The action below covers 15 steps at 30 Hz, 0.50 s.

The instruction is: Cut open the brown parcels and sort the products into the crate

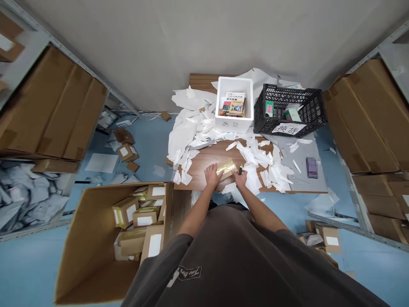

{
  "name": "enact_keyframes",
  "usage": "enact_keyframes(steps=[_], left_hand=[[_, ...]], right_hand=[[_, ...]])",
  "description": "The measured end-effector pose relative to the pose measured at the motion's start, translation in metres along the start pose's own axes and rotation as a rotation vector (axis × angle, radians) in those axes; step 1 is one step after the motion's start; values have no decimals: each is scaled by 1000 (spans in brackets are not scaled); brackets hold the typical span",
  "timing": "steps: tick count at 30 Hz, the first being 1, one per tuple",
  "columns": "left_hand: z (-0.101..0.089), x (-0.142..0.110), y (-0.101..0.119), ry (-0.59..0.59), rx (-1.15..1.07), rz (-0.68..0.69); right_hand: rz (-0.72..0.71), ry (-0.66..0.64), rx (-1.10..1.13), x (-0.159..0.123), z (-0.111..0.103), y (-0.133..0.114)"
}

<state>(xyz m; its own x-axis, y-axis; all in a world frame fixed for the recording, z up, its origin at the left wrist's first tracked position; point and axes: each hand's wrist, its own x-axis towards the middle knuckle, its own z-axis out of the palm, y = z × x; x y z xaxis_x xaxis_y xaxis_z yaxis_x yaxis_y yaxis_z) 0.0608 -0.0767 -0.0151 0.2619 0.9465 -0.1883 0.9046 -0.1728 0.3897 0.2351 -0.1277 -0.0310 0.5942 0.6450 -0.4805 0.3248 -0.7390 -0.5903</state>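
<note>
A small brown cardboard box (pixel 227 167) covered in shiny tape lies on the wooden table in front of me. My left hand (pixel 211 175) grips its left end, fingers over the edge. At its right end, my right hand (pixel 240 177) is closed around a small black and yellow tool (pixel 240 170) that looks like a utility knife; its blade cannot be made out. The fingers of this hand are close to the box's right edge. Torn white paper (pixel 252 160) lies just beyond and to the right of that hand.
Behind the box stand a white foam bin (pixel 234 125) with books and a black plastic crate (pixel 289 115) with small boxes. Torn paper (pixel 188 128) covers the table's left. A large carton (pixel 96 238) of parcels stands at my left; shelves flank both sides. A purple item (pixel 312 168) lies right.
</note>
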Motion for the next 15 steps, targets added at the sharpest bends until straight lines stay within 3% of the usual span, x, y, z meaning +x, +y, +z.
enact_keyframes(steps=[2, 5, 8, 11, 13, 15], left_hand=[[5, -20, 2, -29, 9, -59], [8, -42, 3, -115, 10, -42], [-5, -41, -2, -101, 54, 20], [-26, -16, -6, -135, 159, 299], [-34, 4, -6, -225, 210, 567], [-36, 22, -4, -284, 239, 743]], right_hand=[[30, 24, 27, 26, 0, -28], [-22, -25, 7, 62, -2, -69], [-70, -44, 16, 77, -7, -84], [-67, -8, 102, 65, -14, -57], [-31, -24, 151, 45, -15, -22], [-16, -48, 136, 22, -9, 15]])
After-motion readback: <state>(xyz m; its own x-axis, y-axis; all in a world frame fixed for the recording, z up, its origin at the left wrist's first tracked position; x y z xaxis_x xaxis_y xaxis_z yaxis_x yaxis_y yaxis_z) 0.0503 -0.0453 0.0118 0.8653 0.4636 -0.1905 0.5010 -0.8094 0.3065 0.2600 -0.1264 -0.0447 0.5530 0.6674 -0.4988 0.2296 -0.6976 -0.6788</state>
